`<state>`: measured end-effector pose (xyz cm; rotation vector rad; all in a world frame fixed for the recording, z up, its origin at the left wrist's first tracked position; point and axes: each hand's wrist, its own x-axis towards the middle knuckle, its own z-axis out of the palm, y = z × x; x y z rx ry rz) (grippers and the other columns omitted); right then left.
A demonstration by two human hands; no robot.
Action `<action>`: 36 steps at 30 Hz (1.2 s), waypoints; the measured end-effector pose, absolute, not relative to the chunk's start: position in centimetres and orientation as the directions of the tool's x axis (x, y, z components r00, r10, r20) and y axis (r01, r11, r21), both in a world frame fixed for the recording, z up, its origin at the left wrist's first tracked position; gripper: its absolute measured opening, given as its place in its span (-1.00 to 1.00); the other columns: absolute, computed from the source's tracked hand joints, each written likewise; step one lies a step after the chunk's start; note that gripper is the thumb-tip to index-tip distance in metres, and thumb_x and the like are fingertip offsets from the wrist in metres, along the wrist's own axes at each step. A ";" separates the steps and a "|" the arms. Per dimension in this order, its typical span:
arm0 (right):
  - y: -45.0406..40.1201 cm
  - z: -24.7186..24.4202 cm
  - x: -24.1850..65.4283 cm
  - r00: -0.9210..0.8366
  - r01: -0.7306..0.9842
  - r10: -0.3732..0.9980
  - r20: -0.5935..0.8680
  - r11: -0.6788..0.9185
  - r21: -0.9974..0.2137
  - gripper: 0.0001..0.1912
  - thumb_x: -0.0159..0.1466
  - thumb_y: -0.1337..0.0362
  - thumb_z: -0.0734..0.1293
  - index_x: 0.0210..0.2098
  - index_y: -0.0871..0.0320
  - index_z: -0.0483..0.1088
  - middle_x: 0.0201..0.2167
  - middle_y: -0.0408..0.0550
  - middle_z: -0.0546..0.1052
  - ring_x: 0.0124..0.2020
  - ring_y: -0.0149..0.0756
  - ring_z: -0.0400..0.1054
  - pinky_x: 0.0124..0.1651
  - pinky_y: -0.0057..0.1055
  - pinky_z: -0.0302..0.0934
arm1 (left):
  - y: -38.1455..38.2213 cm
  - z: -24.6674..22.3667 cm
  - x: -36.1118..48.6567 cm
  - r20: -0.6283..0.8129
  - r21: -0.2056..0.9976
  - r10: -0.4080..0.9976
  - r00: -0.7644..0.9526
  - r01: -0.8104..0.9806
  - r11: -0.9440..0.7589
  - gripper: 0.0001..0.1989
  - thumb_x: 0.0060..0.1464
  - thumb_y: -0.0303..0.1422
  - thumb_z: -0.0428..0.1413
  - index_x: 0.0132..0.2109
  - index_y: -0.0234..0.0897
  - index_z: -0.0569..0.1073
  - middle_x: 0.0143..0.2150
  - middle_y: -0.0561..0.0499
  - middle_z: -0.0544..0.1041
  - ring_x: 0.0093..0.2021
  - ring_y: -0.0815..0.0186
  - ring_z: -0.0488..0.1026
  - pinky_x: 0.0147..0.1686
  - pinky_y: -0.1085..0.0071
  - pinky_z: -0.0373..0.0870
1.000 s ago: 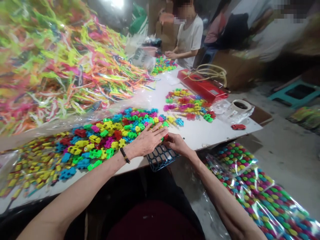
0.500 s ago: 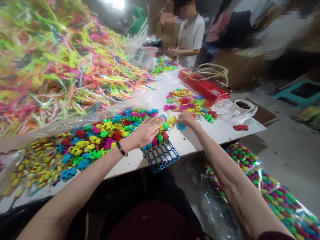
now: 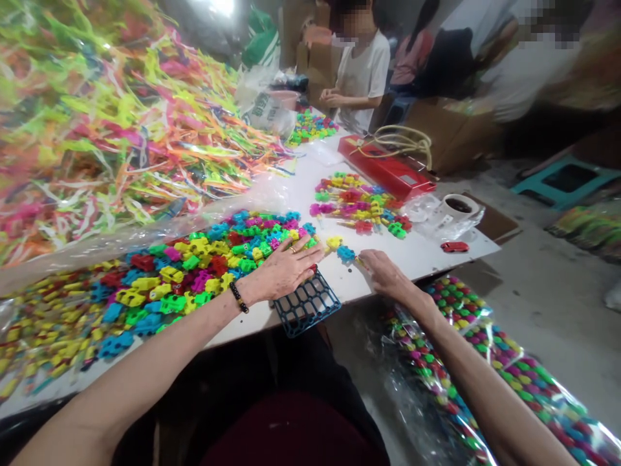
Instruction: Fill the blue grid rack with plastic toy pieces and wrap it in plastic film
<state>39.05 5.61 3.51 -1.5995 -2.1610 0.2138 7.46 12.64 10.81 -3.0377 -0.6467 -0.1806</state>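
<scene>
My left hand [image 3: 286, 266] lies palm down with fingers stretched out over the edge of a heap of small colourful plastic toys [image 3: 204, 259], some shaped like little cars. Under and in front of it is a dark blue plastic grid rack [image 3: 308, 304], partly hidden by the hand and jutting past the table edge. On the table to the right, my right hand [image 3: 385, 272] has its fingers pinched around a small yellow bit beside a blue toy piece [image 3: 346, 254]. A yellow toy piece [image 3: 334, 243] lies just left of the blue one.
More toys on sticks [image 3: 361, 204] lie farther back, near a red box [image 3: 385, 168] with a coiled cord. A white cup [image 3: 458, 206] and a red object [image 3: 455, 246] sit right. A large heap of bright strips [image 3: 121, 129] fills the left. Bagged toys [image 3: 514, 369] lie below right.
My right hand has drawn back toward me, away from the yellow and blue pieces. My left hand has slid slightly toward me, over the rack's top. The view has shifted a little.
</scene>
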 end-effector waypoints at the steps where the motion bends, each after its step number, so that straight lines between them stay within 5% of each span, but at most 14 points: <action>1: 5.4 3.6 39.1 -0.215 0.881 0.950 0.227 0.289 -0.375 -0.64 0.27 0.40 0.19 0.05 0.18 0.36 -0.03 0.21 0.50 0.01 -0.04 0.37 0.08 -0.14 0.28 | 12.6 10.8 7.4 0.116 -0.009 0.405 0.907 0.408 -0.913 -0.48 0.46 -0.27 -0.23 0.47 -0.23 0.14 0.51 -0.04 0.15 0.55 0.11 -0.15 0.48 0.04 -0.14; 3: 5.6 3.9 38.7 -0.136 0.910 0.978 0.157 0.186 -0.370 -0.63 0.25 0.37 0.24 0.05 0.22 0.37 -0.04 0.23 0.51 0.00 -0.03 0.39 0.07 -0.15 0.27 | 12.5 10.8 7.4 0.112 -0.024 0.407 0.906 0.412 -0.911 -0.47 0.46 -0.27 -0.23 0.46 -0.28 0.14 0.52 -0.07 0.12 0.55 0.11 -0.14 0.47 0.08 -0.11; 7: 7.3 4.4 37.6 0.118 0.922 0.993 0.015 -0.104 -0.374 -0.91 0.22 0.28 0.33 -0.38 0.17 0.39 -0.33 0.15 0.52 -0.27 -0.11 0.41 -0.19 -0.26 0.24 | 12.3 10.8 7.5 0.115 -0.066 0.411 0.904 0.420 -0.905 -0.46 0.46 -0.27 -0.24 0.45 -0.37 0.14 0.54 -0.14 0.03 0.55 0.10 -0.12 0.48 0.14 -0.12; 10: 7.6 4.5 36.7 0.156 0.880 0.987 0.019 -0.131 -0.456 -0.82 0.22 0.25 0.31 -0.48 0.09 0.25 -0.51 -0.05 0.45 -0.42 -0.26 0.35 -0.35 -0.36 0.17 | 12.1 10.9 7.4 0.105 -0.070 0.414 0.904 0.422 -0.904 -0.45 0.45 -0.27 -0.24 0.46 -0.41 0.12 0.55 -0.15 0.01 0.55 0.10 -0.13 0.48 0.15 -0.11; 14: 6.3 4.2 33.8 0.126 0.419 0.991 -0.037 -0.087 -0.904 -0.76 0.15 0.13 0.35 -0.33 0.05 0.19 -0.56 -0.26 0.36 -0.58 -0.36 0.28 -0.52 -0.42 0.18 | 12.1 10.9 7.2 0.085 -0.036 0.415 0.906 0.419 -0.907 -0.44 0.44 -0.29 -0.23 0.47 -0.41 0.09 0.54 -0.13 0.04 0.56 0.11 -0.17 0.48 0.15 -0.13; 17: 6.0 3.6 30.5 0.035 0.119 0.999 -0.033 -0.037 -0.992 -0.64 0.12 0.03 0.38 -0.22 0.08 0.26 -0.44 -0.17 0.45 -0.50 -0.30 0.40 -0.51 -0.38 0.30 | 12.1 10.9 7.3 0.086 -0.013 0.429 0.899 0.432 -0.902 -0.44 0.43 -0.30 -0.22 0.48 -0.40 0.06 0.54 -0.13 0.04 0.56 0.12 -0.20 0.48 0.13 -0.12; 27: 8.7 1.6 28.2 -0.069 0.462 0.983 0.171 0.183 -0.868 -0.84 0.09 0.20 0.36 -0.40 0.16 0.46 -0.49 -0.13 0.50 -0.47 -0.34 0.25 -0.36 -0.39 0.16 | 11.9 11.0 7.3 0.079 -0.005 0.439 0.895 0.441 -0.898 -0.43 0.44 -0.31 -0.23 0.49 -0.42 0.02 0.53 -0.15 0.07 0.57 0.15 -0.25 0.48 0.13 -0.12; 36: 9.4 2.8 29.6 -0.192 0.617 0.969 0.155 0.242 -0.749 -0.84 0.14 0.34 0.29 -0.33 0.14 0.51 -0.45 -0.14 0.56 -0.42 -0.31 0.35 -0.32 -0.43 0.23 | 12.1 10.7 7.2 0.092 -0.072 0.403 0.911 0.409 -0.909 -0.46 0.44 -0.34 -0.19 0.49 -0.27 0.08 0.54 -0.08 0.04 0.56 0.04 -0.18 0.47 0.05 -0.09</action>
